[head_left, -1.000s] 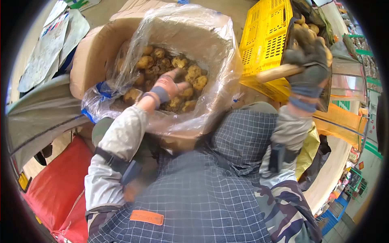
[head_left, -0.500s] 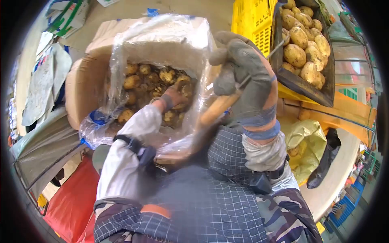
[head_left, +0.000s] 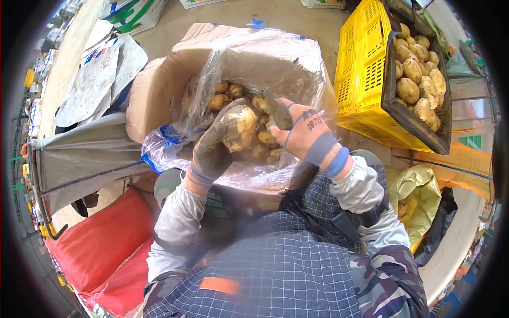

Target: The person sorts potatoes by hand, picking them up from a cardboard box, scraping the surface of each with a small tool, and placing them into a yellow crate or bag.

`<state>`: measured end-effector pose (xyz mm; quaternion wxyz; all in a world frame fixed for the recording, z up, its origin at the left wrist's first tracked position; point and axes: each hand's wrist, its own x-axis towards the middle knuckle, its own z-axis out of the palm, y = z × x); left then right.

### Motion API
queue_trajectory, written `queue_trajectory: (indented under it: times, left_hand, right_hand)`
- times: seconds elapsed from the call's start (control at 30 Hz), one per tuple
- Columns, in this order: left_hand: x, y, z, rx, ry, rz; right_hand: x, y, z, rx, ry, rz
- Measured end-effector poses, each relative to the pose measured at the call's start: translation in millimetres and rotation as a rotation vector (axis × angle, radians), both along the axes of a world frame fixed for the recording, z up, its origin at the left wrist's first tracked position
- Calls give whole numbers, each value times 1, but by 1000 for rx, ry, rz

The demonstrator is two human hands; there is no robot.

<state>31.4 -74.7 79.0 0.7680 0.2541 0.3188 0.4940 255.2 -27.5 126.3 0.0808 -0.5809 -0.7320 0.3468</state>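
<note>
My left hand (head_left: 213,151), in a dirty glove, is closed around a large, soil-marked potato (head_left: 240,129) above the cardboard box (head_left: 151,100). Close by on the right is my gloved right hand (head_left: 310,132), its fingers bent and its thumb pointing toward the potato. What those fingers hold, if anything, is hidden. Loose potatoes (head_left: 218,102) lie inside the box, which is lined with a clear plastic bag (head_left: 249,40).
A yellow crate (head_left: 366,69) stands to the right, beside a dark tray (head_left: 445,119) full of potatoes. Flattened sheets (head_left: 93,87) lie at left, above a red bag (head_left: 108,233). A yellowish sack (head_left: 424,185) sits at lower right.
My left hand has come up out of the box with the large potato. My right hand has lowered toward it; the wooden-handled tool it held is no longer visible. The view has shifted.
</note>
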Motion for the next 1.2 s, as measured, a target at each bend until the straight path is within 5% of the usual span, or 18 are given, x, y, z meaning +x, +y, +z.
queue_trajectory:
  times: [0.2, 0.33, 0.5, 0.73, 0.83, 0.97, 1.1, 1.2]
  left_hand:
    - [-5, 9, 13, 139, 23, -138]
    - [-6, 10, 23, 316, 409, -152]
    - [-8, 17, 18, 211, 269, -155]
    - [-14, 27, 10, 312, 538, -142]
    - [-15, 28, 2, 329, 548, -140]
    - [-13, 31, -5, 339, 548, -146]
    - [-16, 29, 6, 157, 302, -121]
    - [-13, 34, -14, 341, 441, -20]
  right_hand:
    - [-19, 13, 6, -149, -247, 114]
    - [-23, 17, -1, -171, -300, 157]
    - [-23, 23, -10, -130, -309, 141]
    - [-40, 24, 0, -180, -433, 344]
    - [-30, 36, 10, -148, -383, 180]
    - [-36, 32, -9, -141, -499, 423]
    - [-33, 33, -6, -138, -377, 277]
    - [-31, 40, 1, -132, -370, 184]
